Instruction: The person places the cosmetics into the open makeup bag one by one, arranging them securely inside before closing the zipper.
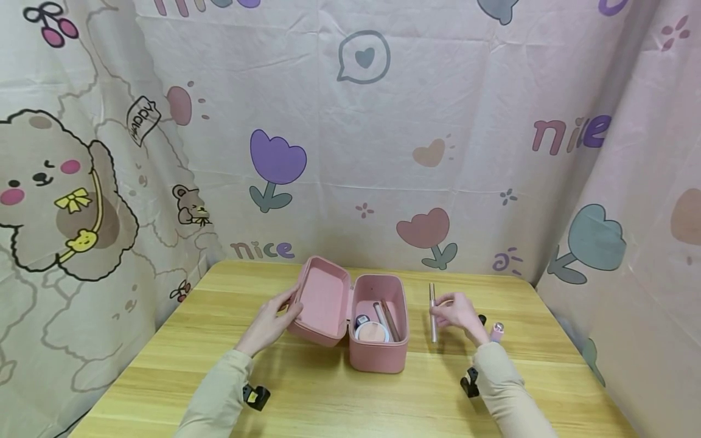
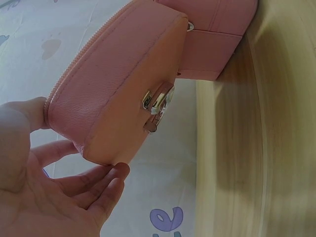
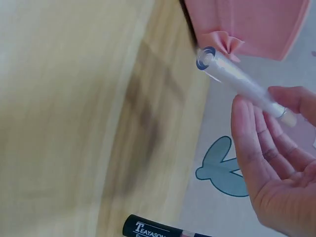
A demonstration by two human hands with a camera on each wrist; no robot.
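A pink cosmetic case (image 1: 378,356) stands on the table with its lid (image 1: 324,298) swung out to the left. My left hand (image 1: 272,321) grips the lid's outer edge, thumb on the zipper rim and fingers underneath, as the left wrist view shows. Inside the case lie a round compact (image 1: 371,332), a small dark-capped bottle (image 1: 362,320) and slim sticks (image 1: 390,319). To the right of the case, my right hand (image 1: 456,311) pinches a slim, pale cosmetic tube (image 3: 242,81) between thumb and fingers, above the tabletop. Its exact kind cannot be told.
A black tube with white lettering (image 3: 150,228) lies on the table near my right hand. A pink tube with a shiny top (image 1: 497,331) is just right of my right wrist. A printed curtain (image 1: 350,152) hangs behind the wooden table (image 1: 306,401).
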